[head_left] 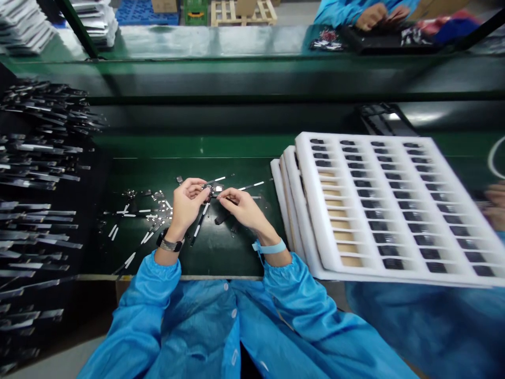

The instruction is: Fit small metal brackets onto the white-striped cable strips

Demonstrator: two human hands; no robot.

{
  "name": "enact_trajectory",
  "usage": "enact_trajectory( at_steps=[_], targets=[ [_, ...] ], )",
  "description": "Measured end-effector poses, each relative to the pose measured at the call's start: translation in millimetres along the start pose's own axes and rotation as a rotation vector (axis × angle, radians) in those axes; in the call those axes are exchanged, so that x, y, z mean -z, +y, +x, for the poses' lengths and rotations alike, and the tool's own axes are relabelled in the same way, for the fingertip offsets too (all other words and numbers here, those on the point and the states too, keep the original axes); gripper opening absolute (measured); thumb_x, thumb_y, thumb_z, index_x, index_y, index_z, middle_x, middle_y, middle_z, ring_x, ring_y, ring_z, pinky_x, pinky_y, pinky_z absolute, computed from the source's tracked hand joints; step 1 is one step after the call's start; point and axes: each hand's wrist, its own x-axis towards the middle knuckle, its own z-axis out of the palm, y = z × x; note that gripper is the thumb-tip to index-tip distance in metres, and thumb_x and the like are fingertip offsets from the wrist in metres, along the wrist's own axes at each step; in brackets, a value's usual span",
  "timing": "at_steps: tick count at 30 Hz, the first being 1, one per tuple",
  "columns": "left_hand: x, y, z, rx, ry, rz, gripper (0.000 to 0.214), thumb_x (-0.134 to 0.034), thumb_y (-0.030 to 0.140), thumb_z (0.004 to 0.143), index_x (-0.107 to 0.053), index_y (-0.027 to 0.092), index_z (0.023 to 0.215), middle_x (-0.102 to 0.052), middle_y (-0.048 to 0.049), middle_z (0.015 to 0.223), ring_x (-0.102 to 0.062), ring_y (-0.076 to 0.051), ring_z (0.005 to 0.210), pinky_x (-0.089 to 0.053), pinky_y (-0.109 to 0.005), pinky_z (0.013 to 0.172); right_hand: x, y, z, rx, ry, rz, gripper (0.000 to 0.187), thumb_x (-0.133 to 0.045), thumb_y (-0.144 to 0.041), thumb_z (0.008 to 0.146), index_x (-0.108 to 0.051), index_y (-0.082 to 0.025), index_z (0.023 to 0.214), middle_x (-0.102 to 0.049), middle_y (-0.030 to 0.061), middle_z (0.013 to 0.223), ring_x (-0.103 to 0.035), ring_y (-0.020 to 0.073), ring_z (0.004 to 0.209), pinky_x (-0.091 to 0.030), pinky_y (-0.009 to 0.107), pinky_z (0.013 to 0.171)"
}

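Note:
My left hand [188, 202] and my right hand [241, 206] meet above the green work surface [221, 247], fingers pinched together on a small dark part with a shiny metal piece [215, 189] between them. A wristwatch sits on my left wrist and a light blue strap on my right wrist. Loose thin black strips with white ends [153, 213] lie scattered on the surface just left of and under my hands. Both arms wear blue sleeves.
A stack of white foam trays [315, 221] with rows of small dark parts lies to the right. Racks of dark strips [39, 173] fill the left side. Another person's hands [373, 16] work across the far bench; a blurred hand [497, 205] shows at the right edge.

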Motion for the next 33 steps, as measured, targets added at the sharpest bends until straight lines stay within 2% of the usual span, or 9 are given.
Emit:
enact_trajectory(
  at_steps=[2,5,8,11,16,24,33],
  targets=[
    [0.2,-1,0,0.005,0.002,0.002,0.027,-0.087,0.033,0.082,-0.073,0.018,0.101,-0.076,-0.0026,0.08,-0.072,-0.016,0.071,-0.054,-0.026,0.065,1,-3,0,0.019,-0.017,-0.068,0.026,-0.066,-0.043,0.099,-0.074,-0.022,0.088,-0.076,0.0046,0.085,-0.069,0.0208,0.081,-0.054,0.033,0.076],
    [0.1,-1,1,0.007,-0.001,-0.006,0.028,-0.087,0.032,0.082,-0.073,0.018,0.1,-0.075,-0.0029,0.079,-0.072,-0.016,0.07,-0.054,-0.026,0.064,2,-7,-2,0.041,-0.021,-0.124,0.032,-0.063,-0.042,0.102,-0.073,-0.022,0.079,-0.077,0.0045,0.079,-0.069,0.0199,0.074,-0.052,0.031,0.071],
    [0.1,-1,1,0.003,-0.013,-0.012,0.027,-0.087,0.032,0.082,-0.072,0.017,0.1,-0.075,-0.0027,0.077,-0.072,-0.016,0.07,-0.054,-0.026,0.064,2,-10,-4,0.008,-0.046,-0.09,0.031,-0.065,-0.045,0.102,-0.074,-0.021,0.084,-0.078,0.0043,0.079,-0.061,0.0158,0.059,-0.047,0.03,0.06],
    [0.2,-2,1,0.012,-0.025,-0.008,0.028,-0.086,0.033,0.082,-0.072,0.018,0.1,-0.075,-0.0023,0.076,-0.072,-0.016,0.07,-0.054,-0.025,0.063,2,-11,-5,-0.024,-0.081,-0.035,0.032,-0.068,-0.05,0.101,-0.072,-0.021,0.087,-0.079,0.0046,0.082,-0.055,0.0128,0.052,-0.044,0.028,0.054],
    [0.8,-3,2,0.043,-0.063,0.011,0.029,-0.087,0.034,0.079,-0.074,0.017,0.1,-0.074,-0.0014,0.074,-0.071,-0.016,0.069,-0.053,-0.025,0.062,3,-11,-6,-0.029,-0.118,-0.006,0.036,-0.069,-0.054,0.099,-0.073,-0.02,0.09,-0.079,0.0046,0.081,-0.056,0.0124,0.052,-0.045,0.028,0.053],
    [-0.8,-1,1,0.056,-0.14,-0.004,0.028,-0.088,0.032,0.077,-0.078,0.017,0.099,-0.073,-0.0011,0.073,-0.07,-0.015,0.067,-0.053,-0.026,0.064,6,-15,-5,0.001,-0.115,-0.024,0.03,-0.069,-0.048,0.098,-0.076,-0.02,0.088,-0.078,0.0045,0.08,-0.058,0.0148,0.057,-0.045,0.03,0.058],
    [0.0,-1,1,0.074,-0.168,-0.03,0.031,-0.09,0.034,0.076,-0.076,0.016,0.097,-0.074,-0.0007,0.072,-0.071,-0.015,0.066,-0.055,-0.026,0.063,7,-18,-5,-0.01,-0.146,-0.019,0.042,-0.07,-0.057,0.099,-0.073,-0.019,0.08,-0.076,0.005,0.076,-0.055,0.0135,0.057,-0.042,0.028,0.056]
  ],
)
